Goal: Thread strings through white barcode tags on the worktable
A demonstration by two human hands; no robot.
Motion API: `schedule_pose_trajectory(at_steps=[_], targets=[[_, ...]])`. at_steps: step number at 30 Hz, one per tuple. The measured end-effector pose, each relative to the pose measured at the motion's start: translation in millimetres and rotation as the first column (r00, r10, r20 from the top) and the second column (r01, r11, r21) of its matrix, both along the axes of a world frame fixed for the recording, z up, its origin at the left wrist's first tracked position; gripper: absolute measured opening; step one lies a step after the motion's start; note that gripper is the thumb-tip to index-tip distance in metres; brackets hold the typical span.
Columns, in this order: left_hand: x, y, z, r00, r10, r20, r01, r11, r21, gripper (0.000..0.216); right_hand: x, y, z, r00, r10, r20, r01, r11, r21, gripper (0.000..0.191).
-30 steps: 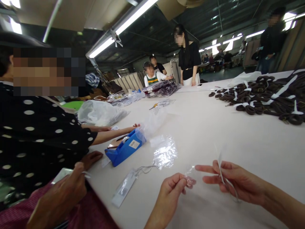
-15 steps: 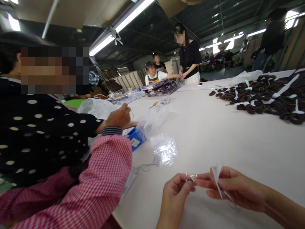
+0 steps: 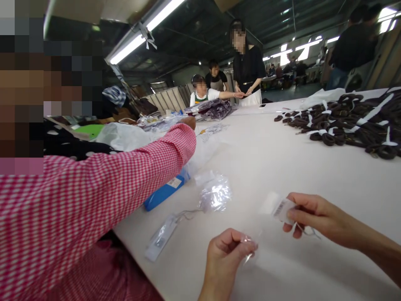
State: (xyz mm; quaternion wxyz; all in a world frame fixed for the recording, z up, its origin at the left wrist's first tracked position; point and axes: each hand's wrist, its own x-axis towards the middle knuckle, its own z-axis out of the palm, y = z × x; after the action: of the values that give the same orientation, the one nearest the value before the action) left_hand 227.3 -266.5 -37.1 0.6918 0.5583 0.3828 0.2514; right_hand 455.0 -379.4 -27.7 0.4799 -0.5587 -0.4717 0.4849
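Observation:
My left hand [image 3: 224, 257] pinches a small clear plastic bag [image 3: 249, 246] low over the white table [image 3: 282, 267]. To its right, my right hand [image 3: 316, 215] grips a white hang tag [image 3: 283, 210] with a printed barcode, and a thin string [image 3: 308, 232] trails below the fingers. The two hands are apart. Beyond them lies a shiny heap of clear plastic bags [image 3: 216, 192]. Another white tag [image 3: 162, 236] with a string rests on the table left of my left hand.
A co-worker's checked sleeve [image 3: 125, 184] reaches across the left side, over a blue box [image 3: 164, 192]. Bundled dark cords [image 3: 344, 121] tied with white strips lie at the right. Plastic-wrapped goods [image 3: 213, 109] are stacked at the far side, where other people stand and sit.
My right hand has moved up and away from my left, turning the tag's barcode into view. The co-worker's checked arm has stretched forward across the table.

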Motion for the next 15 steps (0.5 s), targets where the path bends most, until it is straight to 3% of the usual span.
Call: schedule_pose_trajectory(at_steps=[5, 15], targets=[[-1, -2, 0.4, 1.000, -0.026, -0.017, 0.026, 1.000, 0.000, 0.014, 1, -10, 13.5, 0.967, -0.020, 0.255, 0.017, 1.000, 0.012, 0.023], [1, -5, -4.0, 0.996, -0.082, -0.046, 0.080, 0.996, -0.036, 0.015, -12, -11, 21.7, 0.916, 0.053, 0.398, -0.072, 0.997, 0.032, 0.029]])
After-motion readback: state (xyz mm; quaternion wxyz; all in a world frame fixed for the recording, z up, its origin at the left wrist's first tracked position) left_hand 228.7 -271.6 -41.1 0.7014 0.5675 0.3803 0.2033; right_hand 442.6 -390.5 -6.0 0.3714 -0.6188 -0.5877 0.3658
